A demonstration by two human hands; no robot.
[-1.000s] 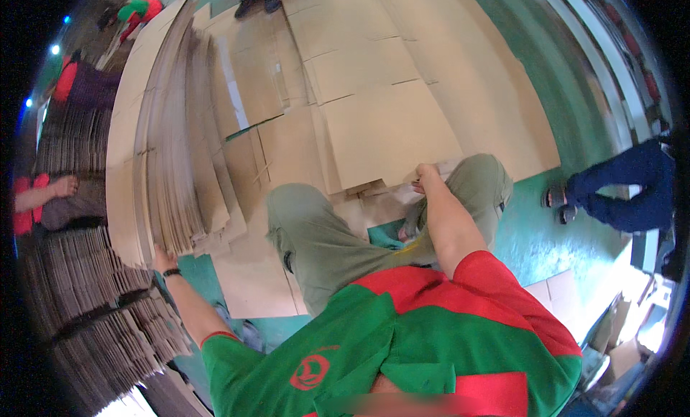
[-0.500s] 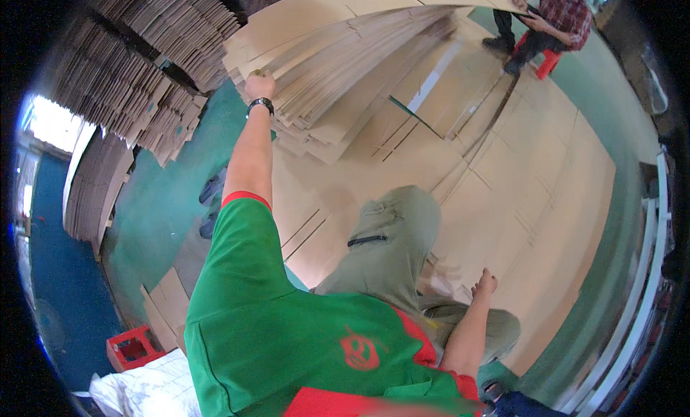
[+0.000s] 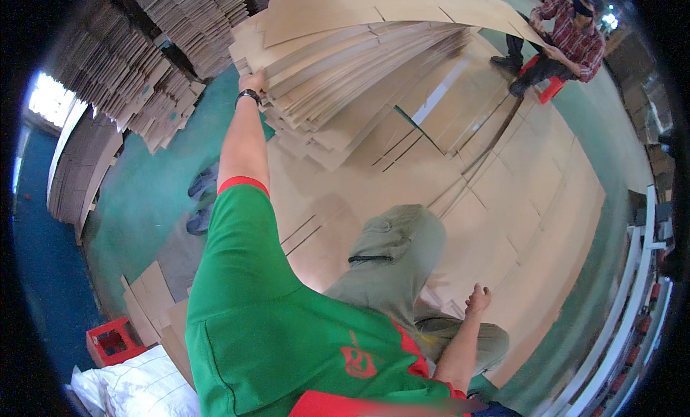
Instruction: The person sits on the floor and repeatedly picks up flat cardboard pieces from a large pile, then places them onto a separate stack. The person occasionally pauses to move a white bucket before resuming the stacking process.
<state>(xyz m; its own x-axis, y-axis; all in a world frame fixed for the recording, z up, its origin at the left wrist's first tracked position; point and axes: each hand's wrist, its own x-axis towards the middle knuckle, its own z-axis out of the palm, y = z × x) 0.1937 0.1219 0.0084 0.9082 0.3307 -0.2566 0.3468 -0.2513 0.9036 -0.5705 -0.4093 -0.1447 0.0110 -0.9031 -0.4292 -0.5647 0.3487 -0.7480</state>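
Observation:
My left hand (image 3: 253,81), a dark watch on its wrist, is closed on the near left edge of a fanned stack of brown cardboard sheets (image 3: 323,94). Its fingertips are partly hidden against the sheets. Across the top of the stack lies one large cardboard sheet (image 3: 345,11), offset to the right from those beneath. My right hand (image 3: 478,298) hangs beside my bent knee, over flat cardboard (image 3: 496,237). It holds nothing, with its fingers loosely curled and apart.
At the far right a person in a checked shirt (image 3: 586,54) sits on a red stool (image 3: 552,90), hands at the top sheet's end. Cardboard piles (image 3: 115,72) stand at left. A red crate (image 3: 113,343) and white sack (image 3: 144,385) lie lower left; metal rails (image 3: 625,302) run along the right.
The top sheet has slid to the right across the stack. My left hand has shifted slightly at the stack's edge. My right hand's fingers have loosened, and the seated person's hands have moved.

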